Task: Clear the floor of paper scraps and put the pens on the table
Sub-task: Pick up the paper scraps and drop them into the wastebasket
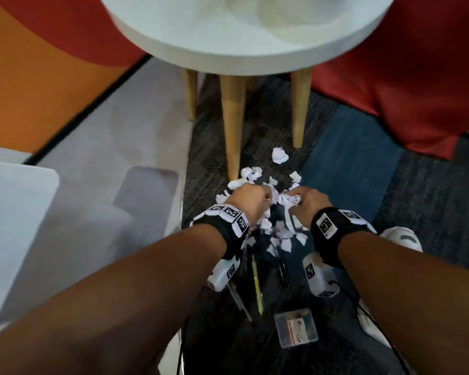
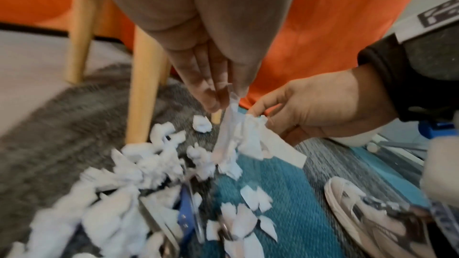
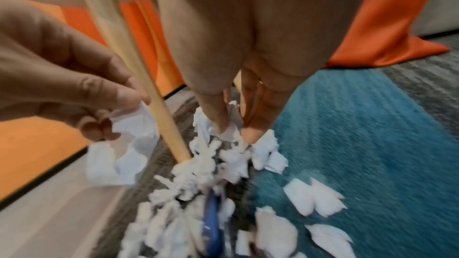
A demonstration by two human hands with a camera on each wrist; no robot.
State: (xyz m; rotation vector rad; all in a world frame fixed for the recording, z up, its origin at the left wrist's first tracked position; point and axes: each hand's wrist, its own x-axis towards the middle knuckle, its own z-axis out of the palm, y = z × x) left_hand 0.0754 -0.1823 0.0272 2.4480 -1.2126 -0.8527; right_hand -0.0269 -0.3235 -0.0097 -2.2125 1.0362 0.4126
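Observation:
Torn and crumpled white paper scraps [image 1: 278, 234] litter the carpet in front of the table leg [image 1: 232, 131]. My left hand [image 1: 251, 197] is down in the pile and pinches a bunch of scraps [image 3: 119, 154]; a paper strip [image 2: 227, 128] hangs from its fingertips. Close beside it, my right hand [image 1: 306, 200] grips a crumpled wad [image 2: 250, 134], fingers curled into the paper [image 3: 231, 125]. A yellow pen [image 1: 256, 285] and a grey pen [image 1: 238, 299] lie on the floor under my wrists. A blue pen [image 2: 185, 215] lies half buried in scraps.
The round white table [image 1: 244, 50] stands just ahead on wooden legs. Orange and red seats [image 1: 406, 90] flank it. A clear card holder [image 1: 295, 331] lies on the carpet near me. My white shoe [image 1: 402, 236] is at the right. A paper ball [image 1: 279, 155] sits further off.

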